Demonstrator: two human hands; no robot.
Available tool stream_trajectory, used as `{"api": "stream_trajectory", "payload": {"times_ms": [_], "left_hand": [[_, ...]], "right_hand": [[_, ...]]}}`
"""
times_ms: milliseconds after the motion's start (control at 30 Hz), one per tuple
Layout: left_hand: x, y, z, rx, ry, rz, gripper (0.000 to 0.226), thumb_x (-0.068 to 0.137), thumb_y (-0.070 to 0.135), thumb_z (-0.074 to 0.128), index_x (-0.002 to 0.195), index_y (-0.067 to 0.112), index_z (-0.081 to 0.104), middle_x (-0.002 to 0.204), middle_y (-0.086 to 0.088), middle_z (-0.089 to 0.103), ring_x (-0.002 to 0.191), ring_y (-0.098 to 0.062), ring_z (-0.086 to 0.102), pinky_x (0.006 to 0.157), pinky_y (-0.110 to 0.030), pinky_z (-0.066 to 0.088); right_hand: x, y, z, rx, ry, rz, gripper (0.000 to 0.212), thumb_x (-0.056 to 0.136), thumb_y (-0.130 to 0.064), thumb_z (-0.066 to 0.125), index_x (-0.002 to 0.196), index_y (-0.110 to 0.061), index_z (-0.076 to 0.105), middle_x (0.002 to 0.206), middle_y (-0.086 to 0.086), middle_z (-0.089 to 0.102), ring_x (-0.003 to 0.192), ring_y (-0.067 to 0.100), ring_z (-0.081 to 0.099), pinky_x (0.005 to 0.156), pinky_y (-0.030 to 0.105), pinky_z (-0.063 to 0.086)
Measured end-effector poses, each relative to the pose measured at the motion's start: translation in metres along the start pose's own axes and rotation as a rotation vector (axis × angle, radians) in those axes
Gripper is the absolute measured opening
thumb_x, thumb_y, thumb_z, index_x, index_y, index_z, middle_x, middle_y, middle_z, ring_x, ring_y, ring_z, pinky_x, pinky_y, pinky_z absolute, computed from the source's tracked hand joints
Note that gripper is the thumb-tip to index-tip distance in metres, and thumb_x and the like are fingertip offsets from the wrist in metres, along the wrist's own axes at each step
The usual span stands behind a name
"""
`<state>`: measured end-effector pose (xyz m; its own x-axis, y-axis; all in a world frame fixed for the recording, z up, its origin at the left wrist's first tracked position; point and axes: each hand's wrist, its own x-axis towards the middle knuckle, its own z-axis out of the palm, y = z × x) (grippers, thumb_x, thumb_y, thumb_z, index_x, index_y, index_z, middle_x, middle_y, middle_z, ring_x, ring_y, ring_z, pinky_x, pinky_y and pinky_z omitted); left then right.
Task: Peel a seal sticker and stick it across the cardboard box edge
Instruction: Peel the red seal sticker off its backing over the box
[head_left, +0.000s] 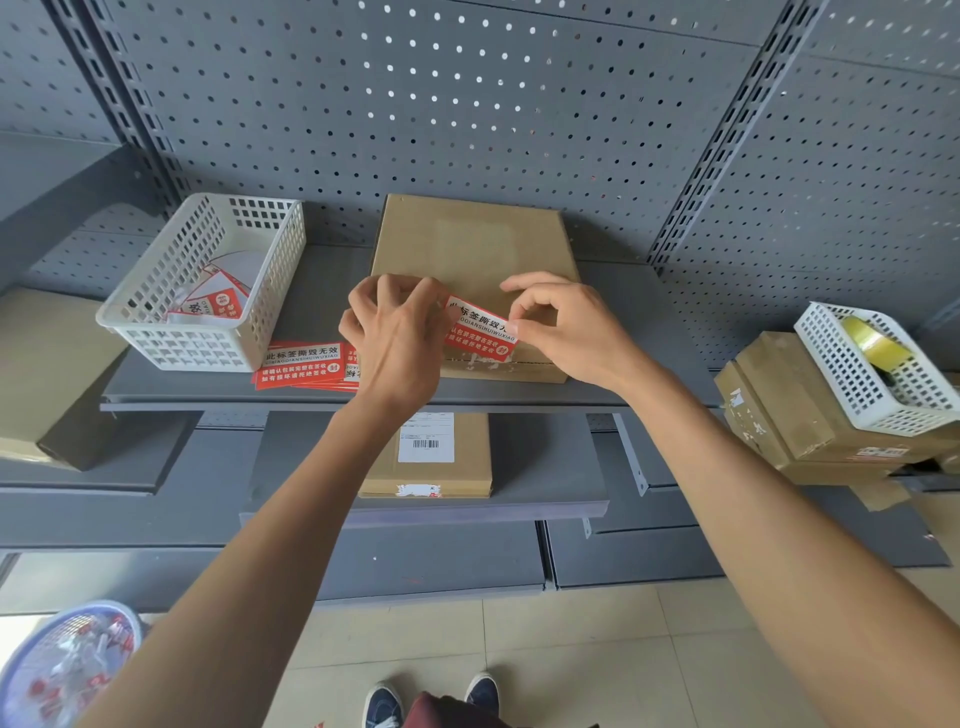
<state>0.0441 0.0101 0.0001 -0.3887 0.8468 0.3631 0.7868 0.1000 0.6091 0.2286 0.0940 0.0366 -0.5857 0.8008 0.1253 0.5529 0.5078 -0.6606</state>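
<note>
i pinched the seal sticker (480, 328) taut between my left hand (397, 332) and right hand (563, 327), lining it over the cardboard box (470, 244) near edge.

2 hands (400, 332), 2 white baskets (208, 280), 3 cardboard boxes (467, 244)

bare forearms, navy sneakers (434, 701)

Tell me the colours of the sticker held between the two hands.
Red with a white band carrying black characters, plus white text on the red; the seal sticker shows in the head view.
</note>
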Motion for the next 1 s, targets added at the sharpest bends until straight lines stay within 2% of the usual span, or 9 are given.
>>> {"api": "stream_trajectory", "payload": {"times_ms": [100, 233, 333, 400, 467, 733, 867, 1000], "left_hand": [[0.000, -0.001, 0.000, 0.002, -0.002, -0.003, 0.015, 0.102, 0.035, 0.055, 0.108, 0.022, 0.061, 0.135, -0.002, 0.050, 0.137, -0.034, 0.027, 0.107, -0.053, 0.019], [0.000, -0.001, 0.001, 0.001, -0.005, 0.002, 0.016, 0.102, 0.036, 0.055, 0.108, 0.022, 0.061, 0.135, -0.002, 0.050, 0.137, -0.034, 0.026, 0.108, -0.053, 0.019], [0.000, -0.002, 0.001, -0.006, -0.003, 0.002, 0.015, 0.102, 0.035, 0.055, 0.106, 0.021, 0.060, 0.134, -0.004, 0.050, 0.136, -0.035, 0.027, 0.108, -0.054, 0.019], [0.001, -0.003, 0.002, -0.001, -0.008, 0.003, 0.015, 0.102, 0.035, 0.054, 0.105, 0.021, 0.059, 0.133, -0.004, 0.050, 0.136, -0.035, 0.026, 0.108, -0.055, 0.019], [0.001, -0.003, 0.003, 0.007, -0.010, 0.002, 0.015, 0.102, 0.036, 0.054, 0.105, 0.021, 0.059, 0.133, -0.005, 0.050, 0.136, -0.036, 0.026, 0.108, -0.055, 0.019], [0.001, -0.003, 0.003, 0.014, -0.009, 0.001, 0.016, 0.103, 0.036, 0.053, 0.108, 0.022, 0.060, 0.133, -0.005, 0.049, 0.136, -0.035, 0.026, 0.108, -0.055, 0.020], [0.001, -0.002, 0.003, 0.011, -0.006, -0.006, 0.016, 0.103, 0.035, 0.053, 0.108, 0.022, 0.060, 0.134, -0.006, 0.049, 0.137, -0.035, 0.026, 0.108, -0.054, 0.020], [0.001, -0.002, 0.002, -0.003, -0.005, -0.001, 0.014, 0.102, 0.034, 0.054, 0.108, 0.022, 0.060, 0.133, -0.005, 0.049, 0.136, -0.035, 0.026, 0.108, -0.054, 0.019]], "right_hand": [[-0.002, 0.004, 0.000, 0.058, 0.045, -0.001, 0.004, 0.084, -0.019, 0.075, 0.084, -0.021, 0.072, 0.133, -0.015, 0.062, 0.120, 0.001, 0.057, 0.104, 0.024, 0.041], [-0.010, 0.011, -0.003, 0.066, 0.096, 0.014, 0.021, 0.081, -0.023, 0.080, 0.098, -0.022, 0.068, 0.133, -0.016, 0.062, 0.116, 0.007, 0.059, 0.101, 0.025, 0.045], [-0.013, 0.017, -0.002, -0.023, 0.120, -0.035, 0.013, 0.081, -0.019, 0.080, 0.089, -0.017, 0.071, 0.128, -0.008, 0.066, 0.124, 0.004, 0.055, 0.107, 0.016, 0.036], [-0.013, 0.017, -0.001, -0.028, 0.124, -0.042, 0.009, 0.082, -0.017, 0.079, 0.084, -0.017, 0.071, 0.126, -0.007, 0.067, 0.126, 0.004, 0.053, 0.103, 0.005, 0.030], [-0.013, 0.017, 0.000, -0.029, 0.124, -0.042, 0.009, 0.083, -0.016, 0.078, 0.081, -0.019, 0.070, 0.125, -0.007, 0.068, 0.126, 0.004, 0.053, 0.100, 0.002, 0.027], [-0.014, 0.013, 0.000, -0.029, 0.090, -0.051, 0.017, 0.084, -0.015, 0.075, 0.075, -0.027, 0.068, 0.124, -0.012, 0.068, 0.127, 0.001, 0.050, 0.101, 0.003, 0.026], [-0.014, 0.013, -0.002, 0.000, 0.061, -0.031, 0.014, 0.082, -0.014, 0.076, 0.074, -0.024, 0.070, 0.123, -0.013, 0.068, 0.127, -0.001, 0.049, 0.104, 0.008, 0.028], [-0.014, 0.011, -0.004, 0.043, 0.054, 0.002, 0.012, 0.081, -0.018, 0.078, 0.073, -0.023, 0.071, 0.124, -0.015, 0.067, 0.121, -0.006, 0.053, 0.099, 0.005, 0.030]]}}
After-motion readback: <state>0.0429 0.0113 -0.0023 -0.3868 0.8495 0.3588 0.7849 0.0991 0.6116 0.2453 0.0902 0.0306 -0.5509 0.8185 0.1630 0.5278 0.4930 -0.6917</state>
